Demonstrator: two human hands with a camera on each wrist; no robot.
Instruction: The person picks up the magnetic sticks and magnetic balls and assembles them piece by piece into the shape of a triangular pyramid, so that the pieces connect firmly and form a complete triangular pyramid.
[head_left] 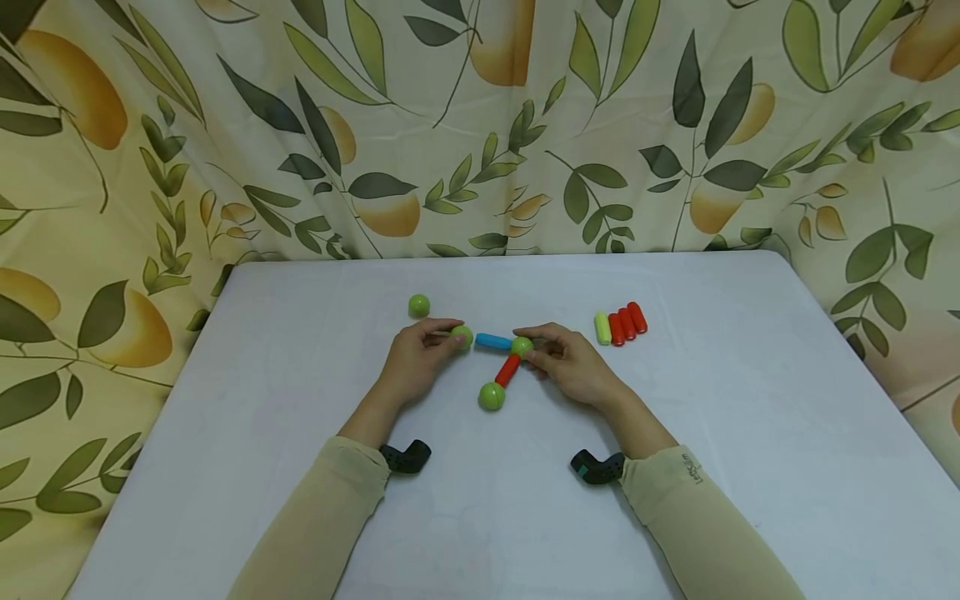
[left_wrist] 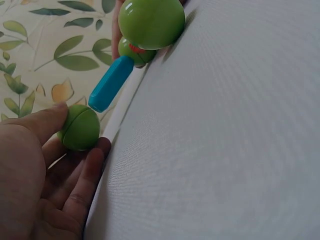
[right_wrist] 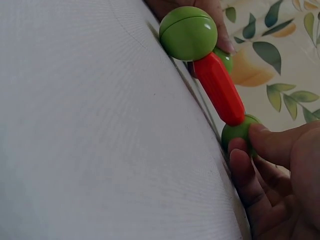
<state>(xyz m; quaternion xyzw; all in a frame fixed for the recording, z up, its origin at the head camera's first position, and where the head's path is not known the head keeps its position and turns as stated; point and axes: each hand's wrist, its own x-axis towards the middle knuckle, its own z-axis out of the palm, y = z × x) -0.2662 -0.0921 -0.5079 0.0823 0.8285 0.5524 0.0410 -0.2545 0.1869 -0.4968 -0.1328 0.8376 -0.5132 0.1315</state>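
Running crosswise between left hand [head_left: 415, 360] and right hand [head_left: 573, 367], blue rod [head_left: 493, 342] joins right ball [head_left: 521, 347] in the right hand's pinch, its free end facing, just apart from, left ball [head_left: 462, 337] that the left hand pinches.

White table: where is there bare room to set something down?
The table is bare from its left edge to the left sleeve and from its right edge to the right sleeve. It's crowded between the left hand and right hand, where green balls, a blue stick and a red stick sit close together. Four sticks lie farther right.
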